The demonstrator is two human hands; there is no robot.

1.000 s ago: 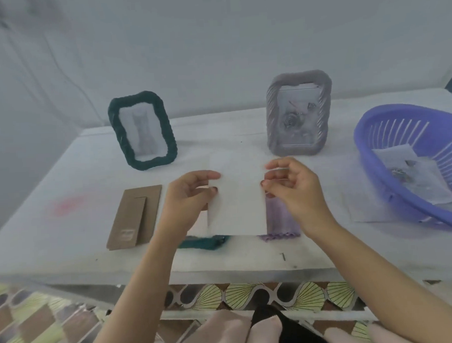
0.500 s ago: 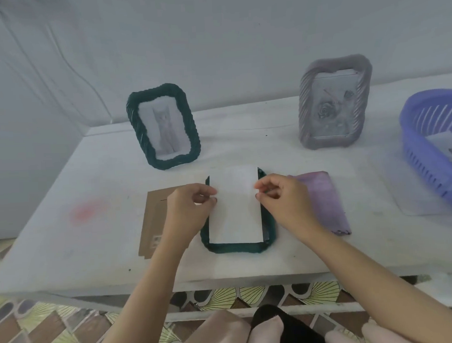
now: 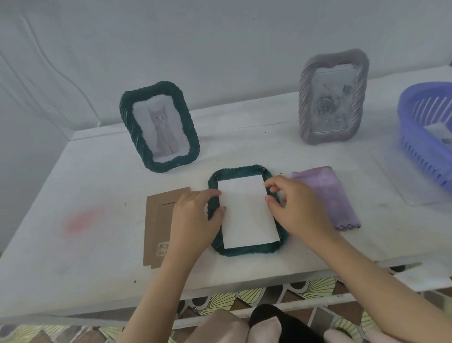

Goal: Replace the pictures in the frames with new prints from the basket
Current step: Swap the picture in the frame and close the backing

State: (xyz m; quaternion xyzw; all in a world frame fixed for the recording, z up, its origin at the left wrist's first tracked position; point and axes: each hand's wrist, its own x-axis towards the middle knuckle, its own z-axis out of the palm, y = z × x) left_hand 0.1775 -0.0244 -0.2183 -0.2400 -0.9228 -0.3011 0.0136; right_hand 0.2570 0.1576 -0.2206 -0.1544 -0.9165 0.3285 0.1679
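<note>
A dark green frame [image 3: 246, 249] lies face down on the table in front of me. A white print [image 3: 247, 214] lies in its recess, blank side up. My left hand [image 3: 193, 222] is over the frame's left rim, its curled fingertips and thumb holding the print's left edge. My right hand [image 3: 296, 209] is at the right rim, curled index finger and thumb holding the print's right edge. A second green frame [image 3: 129, 118] with a cat picture stands at the back left. A grey frame [image 3: 304, 103] with a rose picture stands at the back right.
A brown cardboard backing [image 3: 157, 221] lies flat left of the frame, partly under my left hand. A folded purple cloth [image 3: 324, 193] lies to the right. A purple plastic basket [image 3: 420, 147] holding prints [image 3: 440, 133] stands at the far right on a clear sheet [image 3: 401, 184].
Both hands have lowered the white print from in front of me down into the back of the lying green frame. My view has tilted down and drawn closer.
</note>
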